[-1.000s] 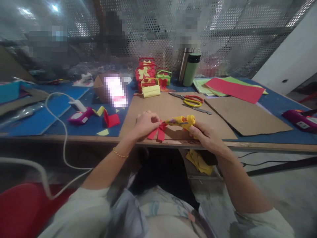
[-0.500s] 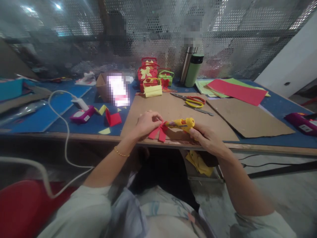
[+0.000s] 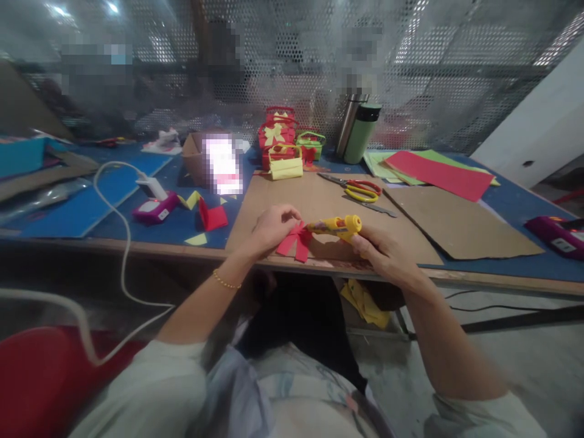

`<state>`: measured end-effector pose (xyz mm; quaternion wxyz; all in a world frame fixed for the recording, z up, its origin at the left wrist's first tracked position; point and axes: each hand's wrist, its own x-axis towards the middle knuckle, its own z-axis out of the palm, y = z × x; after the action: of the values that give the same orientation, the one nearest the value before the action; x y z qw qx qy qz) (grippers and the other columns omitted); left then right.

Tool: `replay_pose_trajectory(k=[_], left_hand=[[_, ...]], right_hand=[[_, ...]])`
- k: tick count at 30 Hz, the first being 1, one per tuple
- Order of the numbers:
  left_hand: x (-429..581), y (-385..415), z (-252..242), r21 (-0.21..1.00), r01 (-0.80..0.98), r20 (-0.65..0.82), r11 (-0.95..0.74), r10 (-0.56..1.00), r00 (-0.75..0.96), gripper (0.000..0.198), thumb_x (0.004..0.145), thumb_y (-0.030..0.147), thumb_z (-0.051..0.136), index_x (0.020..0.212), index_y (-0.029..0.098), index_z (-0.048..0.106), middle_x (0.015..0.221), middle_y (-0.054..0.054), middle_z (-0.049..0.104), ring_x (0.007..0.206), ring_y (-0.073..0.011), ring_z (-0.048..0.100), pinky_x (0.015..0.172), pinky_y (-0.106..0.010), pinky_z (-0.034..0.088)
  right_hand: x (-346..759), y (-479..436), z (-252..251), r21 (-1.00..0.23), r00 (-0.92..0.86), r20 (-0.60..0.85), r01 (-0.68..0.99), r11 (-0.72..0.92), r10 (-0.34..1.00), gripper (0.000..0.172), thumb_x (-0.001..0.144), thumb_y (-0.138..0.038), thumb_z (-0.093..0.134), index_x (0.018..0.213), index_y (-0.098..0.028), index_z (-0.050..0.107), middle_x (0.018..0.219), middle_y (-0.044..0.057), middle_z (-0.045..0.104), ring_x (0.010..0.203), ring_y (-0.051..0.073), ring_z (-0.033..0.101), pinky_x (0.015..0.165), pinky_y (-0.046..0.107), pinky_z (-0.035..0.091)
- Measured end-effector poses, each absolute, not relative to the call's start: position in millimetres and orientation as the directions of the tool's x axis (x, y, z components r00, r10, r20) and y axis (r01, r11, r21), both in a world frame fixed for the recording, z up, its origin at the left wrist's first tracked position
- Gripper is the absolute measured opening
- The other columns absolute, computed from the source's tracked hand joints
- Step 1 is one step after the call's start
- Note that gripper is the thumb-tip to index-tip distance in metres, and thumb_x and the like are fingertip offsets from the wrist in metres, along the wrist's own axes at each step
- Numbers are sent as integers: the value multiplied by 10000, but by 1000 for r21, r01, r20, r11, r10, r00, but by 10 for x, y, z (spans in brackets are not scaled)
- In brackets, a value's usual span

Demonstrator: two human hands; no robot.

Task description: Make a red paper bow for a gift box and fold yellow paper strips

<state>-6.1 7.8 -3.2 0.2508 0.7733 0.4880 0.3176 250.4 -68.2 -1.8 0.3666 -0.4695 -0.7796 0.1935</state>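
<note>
Near the front edge of the table, my left hand (image 3: pixel 275 229) pinches a red paper bow (image 3: pixel 300 250) by its upper left part. Two tails of the bow spread toward me over the cardboard sheet (image 3: pixel 310 191). My right hand (image 3: pixel 385 252) is wrapped round the handle of a yellow glue gun (image 3: pixel 335 225). The gun lies nearly level, its nozzle pointing left at the middle of the bow. Whether the tip touches the paper I cannot tell. My fingers hide part of the bow.
Scissors (image 3: pixel 360 190) and a grey blade (image 3: pixel 381 210) lie beyond my right hand. Small paper baskets (image 3: pixel 285 164) stand behind, beside a green flask (image 3: pixel 360 134). Coloured sheets (image 3: pixel 440 173) and another cardboard piece (image 3: pixel 465 225) are on the right. Left are a folded red paper (image 3: pixel 214 217) and a purple device (image 3: pixel 155 208).
The view has shifted slightly, so the table items appear a little to the right. Both hands keep their holds, with the glue gun's nozzle still at the bow.
</note>
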Motion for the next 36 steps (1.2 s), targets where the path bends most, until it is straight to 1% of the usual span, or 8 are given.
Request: replay_pose_trajectory(k=[5,13,15,19,21,23,28,36], left_hand=[[-55,118,-79,688,605,250,-399,914,319,211,843,173,556,902,207,755,922,-36,779,828,-180,661,730,-304,492],[-97,69,-100,674,596,324,-436,900,292,223,873,175,555,936,215,766,979,-44,764,874,-186,649,790,-336,501],[-113,22,-95,617,644,345,-452,891,295,240,877,156,550,898,228,779,969,-41,748,892,-194,639,837,-366,493],[-131,-80,-82,425,721,420,-548,824,379,266,887,125,554,867,245,791,972,-39,716,982,-222,621,932,-426,442],[-133,-107,-87,338,738,439,-584,792,425,257,900,136,557,878,236,792,1000,-54,708,1003,-236,608,923,-436,424],[-133,-111,-102,291,750,436,-594,780,448,244,908,150,560,876,228,789,1003,-65,702,992,-242,599,899,-436,414],[-135,-88,-143,286,746,430,-601,776,461,230,918,165,565,878,230,782,990,-60,703,986,-243,595,881,-432,398],[-164,-96,-120,359,712,405,-603,788,463,263,907,132,533,862,225,775,963,-54,698,970,-230,597,883,-423,407]], right_hand=[[2460,-660,-22,-632,-302,403,591,501,864,487,1031,-617,428,885,-199,631,746,44,652,677,193,572,624,306,421],[2463,-616,-64,-607,-312,373,631,484,874,472,1033,-591,424,828,-205,602,748,47,652,678,190,568,630,303,416],[2475,-616,-58,-607,-314,365,633,480,876,459,1030,-577,436,814,-205,594,754,48,656,680,190,569,638,305,424],[2484,-615,-62,-610,-316,371,626,486,873,445,1031,-568,442,823,-208,598,763,48,664,677,187,566,652,308,442],[2486,-613,-71,-614,-314,378,620,489,871,440,1033,-566,439,832,-210,602,762,48,666,674,188,569,652,307,445],[2490,-612,-79,-616,-316,377,617,491,871,432,1033,-559,444,826,-212,598,761,48,665,673,189,575,649,306,448],[2502,-635,-68,-606,-321,384,620,498,866,417,1040,-539,442,852,-209,614,789,58,674,694,194,590,658,308,461],[2503,-669,-70,-583,-295,396,650,487,869,427,1050,-542,426,885,-210,637,801,60,667,720,201,587,668,311,458]])
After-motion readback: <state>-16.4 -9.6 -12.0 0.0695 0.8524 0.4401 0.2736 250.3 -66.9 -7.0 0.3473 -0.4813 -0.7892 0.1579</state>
